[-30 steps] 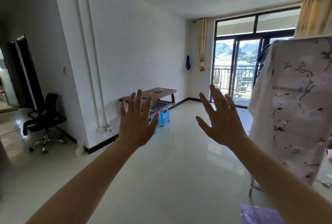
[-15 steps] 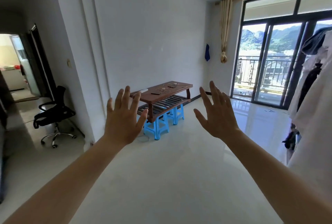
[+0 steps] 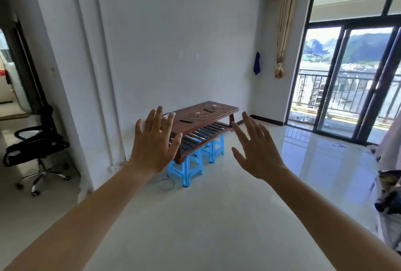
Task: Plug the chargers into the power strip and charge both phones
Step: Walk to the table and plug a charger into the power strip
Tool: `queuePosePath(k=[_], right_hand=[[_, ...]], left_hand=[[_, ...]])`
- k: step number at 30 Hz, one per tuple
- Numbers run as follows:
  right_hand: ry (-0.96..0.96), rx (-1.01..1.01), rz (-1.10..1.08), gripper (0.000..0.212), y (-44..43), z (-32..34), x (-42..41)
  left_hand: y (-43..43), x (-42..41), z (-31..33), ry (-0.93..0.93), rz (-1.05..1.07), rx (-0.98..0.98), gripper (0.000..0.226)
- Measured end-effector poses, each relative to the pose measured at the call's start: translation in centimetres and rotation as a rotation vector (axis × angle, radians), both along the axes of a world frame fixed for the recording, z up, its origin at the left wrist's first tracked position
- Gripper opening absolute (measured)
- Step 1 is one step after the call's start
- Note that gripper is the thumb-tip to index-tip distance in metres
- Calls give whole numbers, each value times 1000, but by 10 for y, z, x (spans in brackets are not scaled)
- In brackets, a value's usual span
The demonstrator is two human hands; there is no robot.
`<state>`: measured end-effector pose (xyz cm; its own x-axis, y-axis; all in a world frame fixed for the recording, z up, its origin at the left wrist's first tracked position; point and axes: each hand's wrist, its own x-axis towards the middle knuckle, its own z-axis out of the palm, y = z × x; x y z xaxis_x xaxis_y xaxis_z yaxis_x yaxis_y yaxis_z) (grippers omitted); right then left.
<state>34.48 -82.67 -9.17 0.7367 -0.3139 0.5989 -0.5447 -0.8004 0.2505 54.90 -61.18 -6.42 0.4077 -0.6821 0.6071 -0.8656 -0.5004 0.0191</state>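
While both hands, the left hand [image 3: 154, 142] and the right hand [image 3: 256, 147], hang spread wide and empty, two dark phones [image 3: 187, 120] and pale charger cables [image 3: 198, 115] wait well ahead on the brown wooden worktop [image 3: 227, 110], probably because nothing is within reach yet.

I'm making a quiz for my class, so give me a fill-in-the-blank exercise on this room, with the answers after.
1. The wooden table stands on stools of the colour ____.
2. The left hand and the right hand are both spread open and hold ____.
3. The dark phone lies on the table's ____ surface, not on the slatted shelf.
4. The black office chair stands on the ____ side of the view.

Missing words: blue; nothing; top; left
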Motion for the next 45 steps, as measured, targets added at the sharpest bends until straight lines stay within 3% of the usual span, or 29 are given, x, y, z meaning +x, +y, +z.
queuePosePath(k=[8, 15, 22, 29, 38, 45], right_hand=[[-33, 60, -26, 73, -191, -47, 94], [6, 212, -58, 77, -373, -73, 215], [-27, 322, 65, 79, -498, -56, 370], [102, 263, 169, 76, -609, -101, 535], [187, 393, 57, 78, -768, -135, 683], [246, 548, 17, 78, -871, -213, 778]], left_hand=[[-227, 103, -52, 42, -91, 79, 71], [-399, 220, -74, 58, -19, 178, 72], [-487, 351, -82, 93, 84, 162, 75], [-593, 498, -137, 180, 166, 151, 77], [-755, 672, -183, 333, 178, 272, 76], [-847, 755, -262, 438, 213, 447, 72]])
